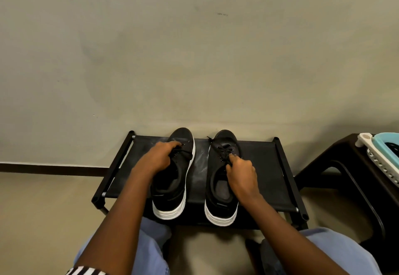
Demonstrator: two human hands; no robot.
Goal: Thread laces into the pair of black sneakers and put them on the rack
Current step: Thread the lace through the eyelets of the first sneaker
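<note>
Your arms are bare from the elbows down, no watch or rings on your left hand [156, 159] or right hand [241, 172]. There's a black-and-white striped sleeve [86, 271] peeking in at the bottom left, and you've got light blue jeans [336, 251] on, kinda loose-looking.

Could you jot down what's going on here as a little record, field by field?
place: black rack against a wall
shoes: left sneaker and right sneaker, side by side on the rack, toes to the wall
left hand: curled at the left sneaker's laces
right hand: pinches the right sneaker's lace
nearby: dark stool holding a basket
</note>
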